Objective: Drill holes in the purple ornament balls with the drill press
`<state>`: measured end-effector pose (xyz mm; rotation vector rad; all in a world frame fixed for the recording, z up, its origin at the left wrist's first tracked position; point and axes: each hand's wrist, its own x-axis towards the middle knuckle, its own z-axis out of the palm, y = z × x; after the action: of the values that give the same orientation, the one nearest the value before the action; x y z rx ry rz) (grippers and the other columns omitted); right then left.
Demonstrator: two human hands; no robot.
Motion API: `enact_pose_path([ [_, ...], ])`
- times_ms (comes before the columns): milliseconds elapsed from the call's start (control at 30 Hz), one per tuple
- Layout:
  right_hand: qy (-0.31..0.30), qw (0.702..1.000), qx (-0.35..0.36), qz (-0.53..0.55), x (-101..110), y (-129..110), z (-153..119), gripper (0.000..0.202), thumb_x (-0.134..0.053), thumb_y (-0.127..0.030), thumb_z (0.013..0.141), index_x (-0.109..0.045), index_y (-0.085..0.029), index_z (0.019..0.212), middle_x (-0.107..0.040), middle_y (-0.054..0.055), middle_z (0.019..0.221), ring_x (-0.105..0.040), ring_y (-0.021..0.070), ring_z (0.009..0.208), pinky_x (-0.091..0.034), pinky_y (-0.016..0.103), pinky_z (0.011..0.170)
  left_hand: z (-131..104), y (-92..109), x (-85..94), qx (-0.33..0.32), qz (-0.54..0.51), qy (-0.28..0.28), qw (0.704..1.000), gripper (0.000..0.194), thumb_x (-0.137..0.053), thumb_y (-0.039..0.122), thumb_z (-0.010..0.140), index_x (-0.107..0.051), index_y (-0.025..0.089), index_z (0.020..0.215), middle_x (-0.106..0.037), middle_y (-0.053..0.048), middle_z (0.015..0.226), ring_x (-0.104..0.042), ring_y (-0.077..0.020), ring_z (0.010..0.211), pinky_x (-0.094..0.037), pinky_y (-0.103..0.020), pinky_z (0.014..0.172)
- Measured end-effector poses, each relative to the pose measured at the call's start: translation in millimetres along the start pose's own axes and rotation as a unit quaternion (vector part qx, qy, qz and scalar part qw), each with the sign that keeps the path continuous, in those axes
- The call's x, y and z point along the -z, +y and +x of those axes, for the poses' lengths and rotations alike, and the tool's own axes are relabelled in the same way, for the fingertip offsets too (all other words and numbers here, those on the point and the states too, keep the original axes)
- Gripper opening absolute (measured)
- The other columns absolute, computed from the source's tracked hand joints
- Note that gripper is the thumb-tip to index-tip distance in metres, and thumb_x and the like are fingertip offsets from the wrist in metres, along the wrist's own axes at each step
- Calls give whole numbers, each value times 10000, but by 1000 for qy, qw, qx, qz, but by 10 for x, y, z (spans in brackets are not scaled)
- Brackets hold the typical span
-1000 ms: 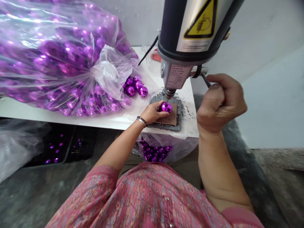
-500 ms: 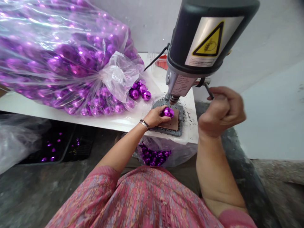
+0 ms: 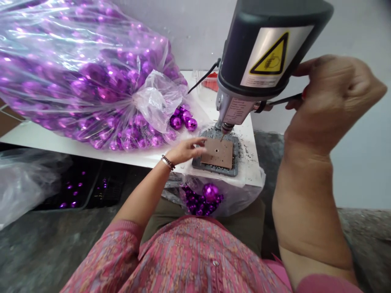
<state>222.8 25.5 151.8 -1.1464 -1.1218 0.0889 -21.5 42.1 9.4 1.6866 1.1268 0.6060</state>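
Note:
My left hand point(image 3: 188, 149) is open over the left edge of a brown board point(image 3: 217, 156) with a small hole, which lies on the grey base of a drill press point(image 3: 233, 110). Nothing is in its fingers. My right hand point(image 3: 332, 93) is closed around the drill press's feed lever point(image 3: 285, 100), to the right of the motor. The thin drill bit point(image 3: 222, 137) points down above the board. Below the table edge, a shiny purple ball point(image 3: 210, 192) is above or among other purple balls in a clear plastic bag point(image 3: 241, 199).
A huge clear bag of purple faceted balls point(image 3: 91, 89) covers the table's left side. Several loose balls point(image 3: 185, 118) lie by its tied neck. Dark shavings point(image 3: 244, 152) are scattered around the base. A red object point(image 3: 210, 81) and a black cable point(image 3: 203, 77) are behind.
My left hand has let go of the purple ball and moved left; a ball now shows at the bag below. My right hand has swung the lever up and to the right.

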Motion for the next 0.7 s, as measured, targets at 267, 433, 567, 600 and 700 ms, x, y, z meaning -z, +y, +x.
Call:
enact_pose_path([
  [267,-8,1000,22,-16,33,-2,-72,386,-448,-275,958,-783,-102,878,-713,-9,814,-638,-22,765,-453,142,732,972,-20,285,210,179,295,915,197,-733,286,889,-722,130,1009,-769,-189,1076,-712,-328,1158,-523,-399,995],
  [433,-19,999,34,-26,53,-10,-91,362,-448,-235,960,-759,-75,870,-694,-7,795,-535,-57,658,-380,109,650,1045,-125,195,207,168,283,921,330,-796,361,859,-693,120,1058,-761,-193,1118,-720,-319,1129,-534,-411,995],
  [567,-35,998,33,-35,34,-39,10,353,-453,-216,964,-697,-62,762,-639,-7,725,-470,-59,604,-345,124,609,809,-96,133,86,110,255,957,546,-837,246,774,-643,117,1267,-747,-149,1208,-717,-225,1065,-545,-344,1012],
  [600,-41,998,30,-37,19,-51,60,357,-461,-224,964,-661,-63,716,-613,-6,695,-454,-53,585,-329,131,583,718,-80,115,42,76,235,968,617,-842,219,745,-618,123,1312,-738,-143,1237,-714,-208,1064,-552,-329,1008],
  [700,-51,998,-17,-24,-46,-78,261,326,-497,-223,928,-588,-71,654,-537,-8,617,-456,-34,540,-296,140,519,425,-27,30,-47,-22,155,987,735,-845,197,686,-583,155,1372,-713,-137,1303,-712,-191,1071,-574,-313,982],
])
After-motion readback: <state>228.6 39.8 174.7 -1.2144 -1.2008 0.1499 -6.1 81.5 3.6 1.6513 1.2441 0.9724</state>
